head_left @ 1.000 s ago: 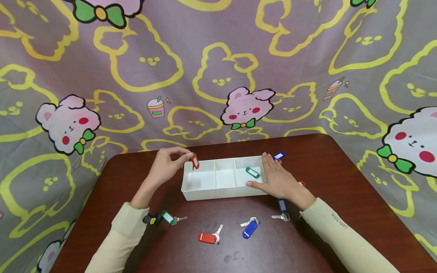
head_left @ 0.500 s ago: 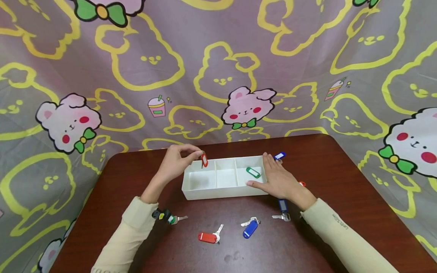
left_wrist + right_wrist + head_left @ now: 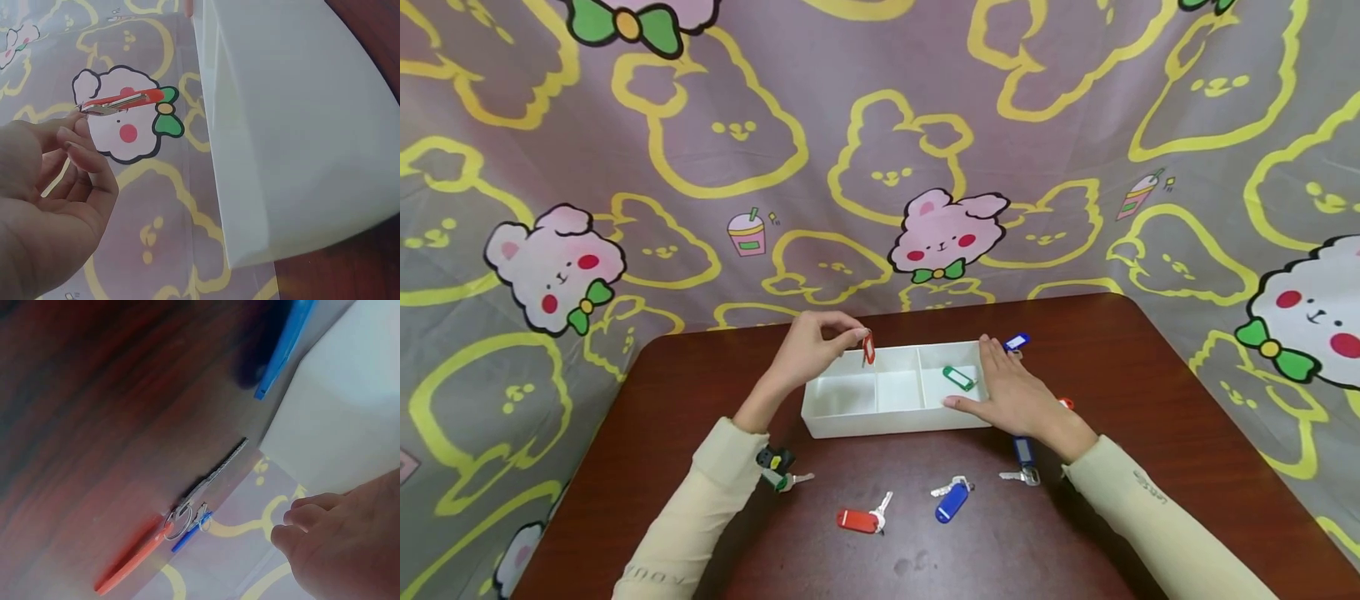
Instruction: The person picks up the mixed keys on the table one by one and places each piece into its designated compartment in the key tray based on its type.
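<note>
My left hand (image 3: 812, 348) pinches a key with a red tag (image 3: 869, 348) by its ring, just above the back rim of a white three-part box (image 3: 880, 423). In the left wrist view the key and red tag (image 3: 147, 97) dangle from the fingertips beside the box wall (image 3: 300, 137). My right hand (image 3: 1018, 396) rests on the box's right end, fingers straight over the rim and thumb at the front edge. Inside the right compartment lies a green tag (image 3: 958, 378); the left and middle compartments hold nothing.
In front of the box lie a green-tagged key (image 3: 778, 481), partly hidden by the left wrist camera, a red-tagged key (image 3: 859, 521) and a blue-tagged key (image 3: 952, 502). Another blue tag (image 3: 1024, 451) with a key, a far blue tag (image 3: 1018, 342) and a red tag (image 3: 1066, 403) surround the right arm.
My left hand has moved right along the back of the box, carrying the red-tagged key from the left corner towards the first divider. The right hand stays on the box's right end.
</note>
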Demonstrator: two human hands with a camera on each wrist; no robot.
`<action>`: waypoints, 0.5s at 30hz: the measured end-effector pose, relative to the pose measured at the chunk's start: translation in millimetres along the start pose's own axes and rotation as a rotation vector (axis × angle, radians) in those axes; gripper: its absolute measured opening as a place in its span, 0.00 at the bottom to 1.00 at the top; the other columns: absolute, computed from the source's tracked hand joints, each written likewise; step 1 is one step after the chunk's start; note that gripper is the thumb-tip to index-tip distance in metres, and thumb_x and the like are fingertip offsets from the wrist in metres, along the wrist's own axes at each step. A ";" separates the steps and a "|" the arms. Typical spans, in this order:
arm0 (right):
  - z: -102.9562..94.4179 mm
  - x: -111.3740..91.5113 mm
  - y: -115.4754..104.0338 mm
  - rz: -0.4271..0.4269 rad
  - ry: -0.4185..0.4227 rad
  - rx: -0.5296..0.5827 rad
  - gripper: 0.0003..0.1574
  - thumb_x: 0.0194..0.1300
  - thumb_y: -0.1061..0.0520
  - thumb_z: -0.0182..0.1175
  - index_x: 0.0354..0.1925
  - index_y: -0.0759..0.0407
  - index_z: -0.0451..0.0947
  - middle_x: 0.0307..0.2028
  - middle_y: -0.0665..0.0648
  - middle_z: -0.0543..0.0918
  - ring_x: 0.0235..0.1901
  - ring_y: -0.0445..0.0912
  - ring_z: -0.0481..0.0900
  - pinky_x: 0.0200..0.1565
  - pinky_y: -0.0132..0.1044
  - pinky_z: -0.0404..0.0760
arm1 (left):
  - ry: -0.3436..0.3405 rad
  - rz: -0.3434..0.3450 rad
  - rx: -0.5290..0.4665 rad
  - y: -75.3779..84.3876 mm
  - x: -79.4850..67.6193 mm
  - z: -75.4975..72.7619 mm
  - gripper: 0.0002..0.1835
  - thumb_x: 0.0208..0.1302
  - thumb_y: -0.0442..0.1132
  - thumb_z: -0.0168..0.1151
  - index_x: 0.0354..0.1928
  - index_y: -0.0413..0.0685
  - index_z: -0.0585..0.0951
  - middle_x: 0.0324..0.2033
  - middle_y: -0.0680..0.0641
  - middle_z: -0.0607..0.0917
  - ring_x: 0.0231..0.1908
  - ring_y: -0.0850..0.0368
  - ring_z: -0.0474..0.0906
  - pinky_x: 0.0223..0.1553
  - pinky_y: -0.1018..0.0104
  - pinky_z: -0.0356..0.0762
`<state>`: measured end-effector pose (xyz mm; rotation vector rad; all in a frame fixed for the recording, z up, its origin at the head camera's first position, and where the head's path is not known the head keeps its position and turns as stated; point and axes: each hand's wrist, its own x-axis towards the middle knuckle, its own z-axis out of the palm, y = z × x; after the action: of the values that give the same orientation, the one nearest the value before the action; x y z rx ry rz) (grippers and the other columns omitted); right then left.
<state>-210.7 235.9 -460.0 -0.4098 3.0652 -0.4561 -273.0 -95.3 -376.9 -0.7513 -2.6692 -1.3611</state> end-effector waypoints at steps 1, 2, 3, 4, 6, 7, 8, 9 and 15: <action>-0.2 0.0 0.3 0.000 0.001 0.002 0.80 0.63 0.13 0.51 0.82 0.73 0.42 0.84 0.72 0.46 0.84 0.65 0.46 0.82 0.60 0.53 | -0.006 0.003 -0.005 1.3 1.8 1.7 0.07 0.71 0.46 0.71 0.39 0.54 0.92 0.33 0.51 0.92 0.32 0.55 0.86 0.35 0.64 0.85; -0.3 0.0 0.5 0.000 0.003 0.003 0.80 0.63 0.13 0.51 0.82 0.73 0.42 0.84 0.72 0.46 0.84 0.65 0.46 0.82 0.60 0.53 | -0.014 0.005 -0.012 2.7 3.4 3.5 0.07 0.71 0.46 0.71 0.39 0.54 0.92 0.34 0.51 0.92 0.33 0.55 0.86 0.35 0.64 0.85; -0.3 -0.1 0.5 0.000 0.004 0.004 0.80 0.63 0.13 0.51 0.82 0.73 0.42 0.84 0.72 0.46 0.84 0.65 0.46 0.82 0.60 0.53 | -0.023 0.004 -0.015 4.0 4.7 5.0 0.07 0.71 0.46 0.71 0.40 0.54 0.92 0.34 0.51 0.92 0.33 0.55 0.87 0.35 0.64 0.86; -0.3 -0.1 0.6 0.000 0.004 0.005 0.81 0.63 0.13 0.51 0.82 0.73 0.42 0.84 0.72 0.46 0.84 0.65 0.46 0.82 0.60 0.53 | -0.031 0.000 -0.016 5.2 6.0 6.6 0.07 0.71 0.46 0.70 0.40 0.55 0.92 0.34 0.51 0.92 0.33 0.55 0.86 0.35 0.64 0.85; -0.4 -0.4 0.5 0.002 0.004 0.009 0.81 0.63 0.12 0.51 0.82 0.73 0.42 0.84 0.72 0.46 0.84 0.65 0.46 0.82 0.60 0.53 | -0.047 -0.007 -0.012 7.7 7.9 9.4 0.07 0.71 0.47 0.70 0.40 0.55 0.92 0.34 0.51 0.92 0.31 0.57 0.84 0.34 0.64 0.85; -0.3 -0.5 0.3 0.002 0.002 0.010 0.81 0.63 0.12 0.50 0.82 0.73 0.42 0.84 0.72 0.46 0.84 0.65 0.46 0.82 0.60 0.53 | -0.054 -0.008 -0.008 8.6 8.7 10.7 0.07 0.71 0.47 0.70 0.41 0.56 0.92 0.34 0.51 0.91 0.29 0.57 0.83 0.33 0.64 0.84; -0.3 -0.5 0.1 0.002 0.002 0.011 0.81 0.63 0.12 0.50 0.82 0.73 0.42 0.84 0.72 0.46 0.84 0.65 0.46 0.82 0.60 0.53 | -0.061 -0.006 -0.001 9.2 9.4 11.9 0.07 0.72 0.47 0.70 0.41 0.56 0.92 0.34 0.52 0.91 0.28 0.57 0.82 0.33 0.64 0.84; -0.4 -0.6 -0.1 0.003 0.002 0.012 0.81 0.63 0.12 0.50 0.82 0.73 0.42 0.84 0.72 0.46 0.84 0.65 0.46 0.82 0.60 0.53 | -0.067 -0.004 0.006 10.1 10.0 12.9 0.07 0.72 0.48 0.70 0.41 0.56 0.92 0.34 0.52 0.91 0.28 0.58 0.81 0.33 0.64 0.84; -1.4 -0.7 -0.1 0.006 -0.003 0.013 0.81 0.62 0.12 0.50 0.82 0.72 0.42 0.84 0.72 0.46 0.84 0.65 0.46 0.82 0.60 0.53 | -0.087 0.023 0.030 14.8 13.9 16.9 0.08 0.72 0.47 0.69 0.41 0.54 0.92 0.34 0.52 0.92 0.31 0.55 0.85 0.34 0.64 0.84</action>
<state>-210.1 236.4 -458.7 -0.4000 3.0583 -0.4742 -275.9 -69.4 -372.6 -0.8541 -2.7311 -1.3094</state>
